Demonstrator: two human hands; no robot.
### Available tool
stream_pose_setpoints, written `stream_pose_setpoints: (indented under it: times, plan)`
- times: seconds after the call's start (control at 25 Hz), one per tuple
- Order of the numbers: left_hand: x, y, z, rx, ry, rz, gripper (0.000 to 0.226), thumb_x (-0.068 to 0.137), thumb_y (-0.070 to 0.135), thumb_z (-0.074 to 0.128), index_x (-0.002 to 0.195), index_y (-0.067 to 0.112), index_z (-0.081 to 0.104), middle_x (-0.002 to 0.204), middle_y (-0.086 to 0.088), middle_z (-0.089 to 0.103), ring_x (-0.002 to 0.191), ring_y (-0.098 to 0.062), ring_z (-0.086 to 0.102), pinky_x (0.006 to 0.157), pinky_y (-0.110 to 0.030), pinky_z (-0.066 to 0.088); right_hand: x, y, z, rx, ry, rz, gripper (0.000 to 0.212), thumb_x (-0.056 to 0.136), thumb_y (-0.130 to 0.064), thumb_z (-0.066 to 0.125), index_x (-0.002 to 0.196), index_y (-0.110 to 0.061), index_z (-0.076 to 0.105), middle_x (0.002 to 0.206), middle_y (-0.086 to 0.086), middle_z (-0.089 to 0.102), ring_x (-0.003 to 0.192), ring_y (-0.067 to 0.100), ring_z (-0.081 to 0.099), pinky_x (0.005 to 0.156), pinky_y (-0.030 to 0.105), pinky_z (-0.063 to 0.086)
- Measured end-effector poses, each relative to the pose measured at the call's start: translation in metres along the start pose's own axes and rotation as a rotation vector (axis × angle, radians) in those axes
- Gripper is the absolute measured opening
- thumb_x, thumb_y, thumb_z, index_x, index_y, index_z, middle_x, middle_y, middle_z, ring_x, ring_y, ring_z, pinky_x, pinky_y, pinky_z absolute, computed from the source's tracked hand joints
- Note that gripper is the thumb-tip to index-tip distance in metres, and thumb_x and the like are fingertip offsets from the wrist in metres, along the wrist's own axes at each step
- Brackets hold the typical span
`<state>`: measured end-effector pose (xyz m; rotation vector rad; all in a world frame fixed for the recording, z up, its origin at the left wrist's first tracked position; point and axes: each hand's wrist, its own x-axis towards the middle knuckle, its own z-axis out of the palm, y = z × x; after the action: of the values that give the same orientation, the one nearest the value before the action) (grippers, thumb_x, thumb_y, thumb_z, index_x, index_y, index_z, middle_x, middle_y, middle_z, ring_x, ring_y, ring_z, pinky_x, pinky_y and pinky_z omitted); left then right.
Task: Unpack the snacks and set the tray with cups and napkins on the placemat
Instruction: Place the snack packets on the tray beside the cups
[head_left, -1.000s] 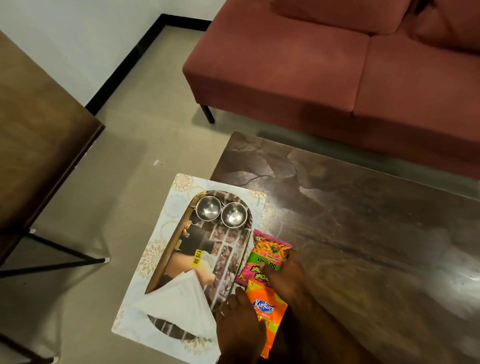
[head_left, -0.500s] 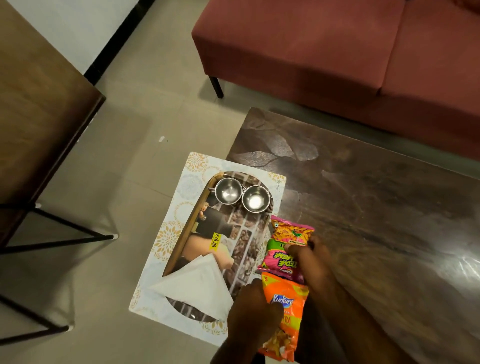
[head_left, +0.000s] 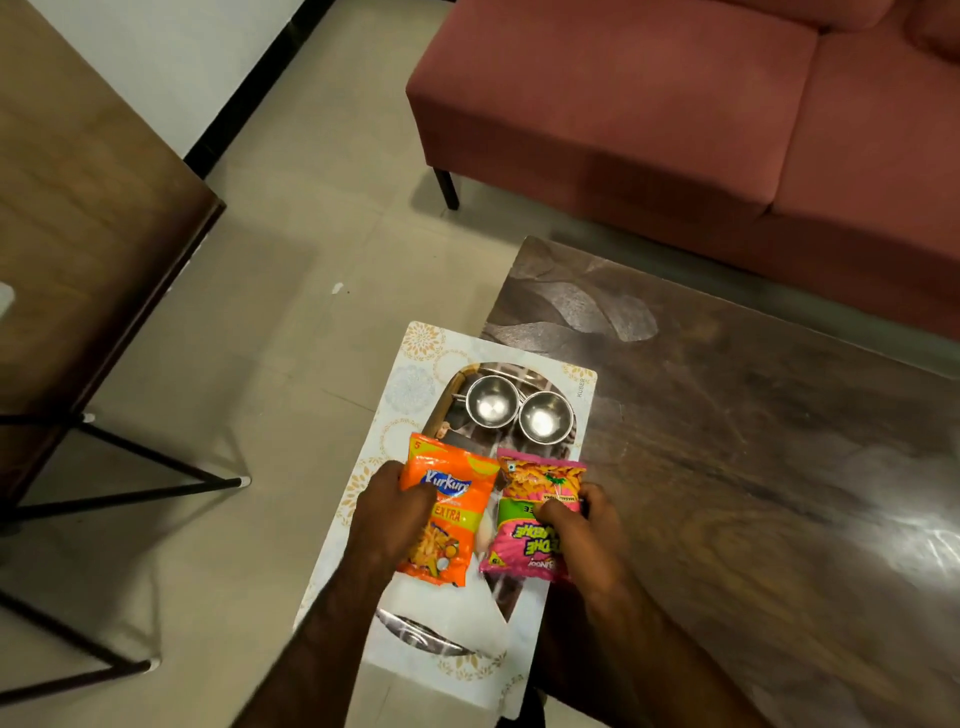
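Single head view, steeply downward, close over the coffee table (head_left: 753, 467).

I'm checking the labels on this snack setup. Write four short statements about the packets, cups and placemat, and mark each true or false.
1. The left hand grips the orange packet. True.
2. The pink packet lies on the sofa. False: the right hand holds it over the tray.
3. Both steel cups stand upright on the tray. True.
4. The placemat lies on the floor. False: it lies on the end of the table, overhanging its edge.
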<state>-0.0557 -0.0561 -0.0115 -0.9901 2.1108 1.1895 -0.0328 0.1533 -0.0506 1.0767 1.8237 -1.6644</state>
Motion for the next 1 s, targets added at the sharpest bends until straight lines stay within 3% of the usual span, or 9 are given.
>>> stream_pose_setpoints:
  times: [0.08,0.2,0.32,0.44,0.6,0.72,0.84,0.92,1.0]
  plan:
    - [0.016,-0.006,-0.001,0.001,0.038,-0.008,0.032,0.09,0.022,0.062,0.12,0.013,0.06,0.117,-0.01,0.068,0.101,-0.029,0.067,0.093,-0.046,0.055,0.003,0.005,0.014,-0.047,0.003,0.005,0.03,0.089,-0.011,0.074,0.117,-0.015,0.062,0.101,0.009,0.077,0.082,0.027,0.079,0.077,0.046,0.067]
    - [0.032,-0.015,0.004,0.058,0.017,0.059,0.039,0.095,0.017,0.058,0.134,0.012,0.051,0.127,-0.012,0.064,0.111,-0.032,0.064,0.097,-0.048,0.053,0.005,0.016,0.026,-0.093,0.015,-0.021,0.043,0.09,-0.017,0.079,0.125,-0.019,0.055,0.101,-0.002,0.074,0.089,0.021,0.077,0.085,0.048,0.065]
    - [0.034,-0.02,0.011,0.345,0.016,0.237,0.045,0.098,0.028,0.053,0.141,0.014,0.045,0.129,-0.015,0.054,0.117,-0.032,0.056,0.099,-0.048,0.049,0.003,0.021,0.029,-0.175,0.016,-0.093,0.053,0.089,-0.028,0.082,0.127,-0.03,0.046,0.102,-0.01,0.07,0.09,0.015,0.075,0.084,0.048,0.065]
    - [0.032,-0.019,0.013,0.538,0.131,0.298,0.055,0.099,0.042,0.049,0.146,0.015,0.041,0.134,-0.015,0.049,0.124,-0.033,0.05,0.1,-0.046,0.046,0.006,0.022,0.027,-0.268,0.081,-0.131,0.063,0.085,-0.044,0.082,0.135,-0.03,0.045,0.118,-0.003,0.067,0.1,0.019,0.074,0.087,0.048,0.064]
    - [0.041,-0.024,0.007,0.406,-0.004,0.171,0.056,0.101,0.041,0.049,0.149,0.013,0.038,0.14,-0.014,0.05,0.13,-0.032,0.05,0.107,-0.047,0.042,0.018,0.024,0.021,-0.111,0.12,-0.011,0.07,0.084,-0.053,0.078,0.14,-0.025,0.045,0.123,0.005,0.069,0.103,0.025,0.075,0.089,0.05,0.062]
    - [0.044,-0.031,0.003,0.222,-0.14,0.145,0.036,0.102,0.034,0.051,0.132,0.015,0.052,0.128,-0.012,0.062,0.117,-0.03,0.062,0.101,-0.05,0.05,0.019,0.025,0.028,0.144,-0.015,0.161,0.047,0.096,-0.042,0.071,0.134,-0.021,0.053,0.109,0.007,0.078,0.087,0.028,0.081,0.076,0.047,0.065]
    - [0.045,-0.031,0.002,0.104,-0.13,0.147,0.03,0.104,0.034,0.048,0.124,0.015,0.057,0.119,-0.012,0.067,0.105,-0.028,0.068,0.094,-0.052,0.054,0.014,0.023,0.029,0.217,-0.047,0.214,0.037,0.102,-0.053,0.056,0.119,-0.023,0.069,0.096,0.005,0.083,0.08,0.026,0.082,0.065,0.042,0.066]
    - [0.047,-0.032,0.002,0.014,-0.129,0.129,0.03,0.106,0.033,0.042,0.116,0.013,0.062,0.108,-0.012,0.071,0.095,-0.025,0.072,0.089,-0.052,0.058,0.016,0.023,0.023,0.268,-0.034,0.291,0.045,0.103,-0.061,0.045,0.108,-0.026,0.074,0.085,0.001,0.083,0.08,0.026,0.081,0.071,0.043,0.066]
    - [0.051,-0.035,0.001,-0.061,-0.143,0.098,0.034,0.105,0.037,0.038,0.112,0.017,0.064,0.104,-0.01,0.073,0.093,-0.025,0.073,0.09,-0.053,0.058,0.018,0.024,0.017,0.281,-0.028,0.333,0.045,0.107,-0.055,0.04,0.101,-0.025,0.074,0.082,0.004,0.082,0.075,0.024,0.078,0.077,0.042,0.064]
